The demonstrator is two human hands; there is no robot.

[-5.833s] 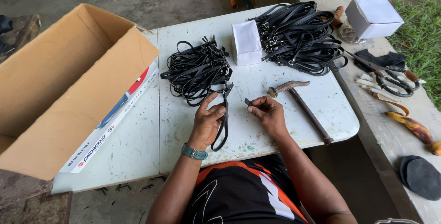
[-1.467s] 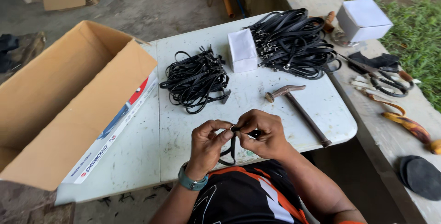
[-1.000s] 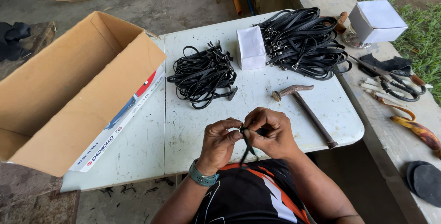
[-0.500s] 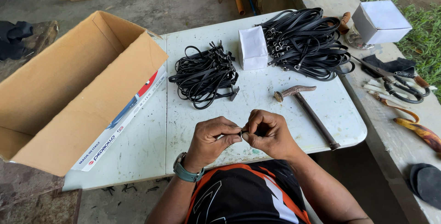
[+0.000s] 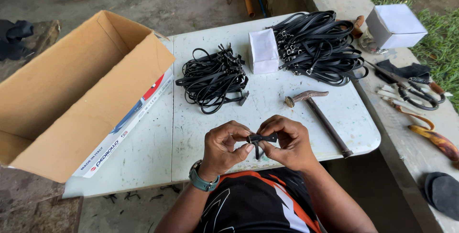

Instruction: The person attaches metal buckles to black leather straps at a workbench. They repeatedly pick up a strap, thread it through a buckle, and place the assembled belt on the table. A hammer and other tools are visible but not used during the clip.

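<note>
A large open cardboard box lies tipped on its side over the left edge of the surface, mouth up and within reach. At the near edge, the left hand and right hand both pinch one small black strap between fingertips, held up close for fine work. Behind lie a loose strap pile, a small white box, a bigger strap heap, and a hammer toward the right edge.

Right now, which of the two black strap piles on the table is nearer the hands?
The smaller, looser pile of black straps left of the white box; the bigger pile lies farther back, right of that box.
</note>
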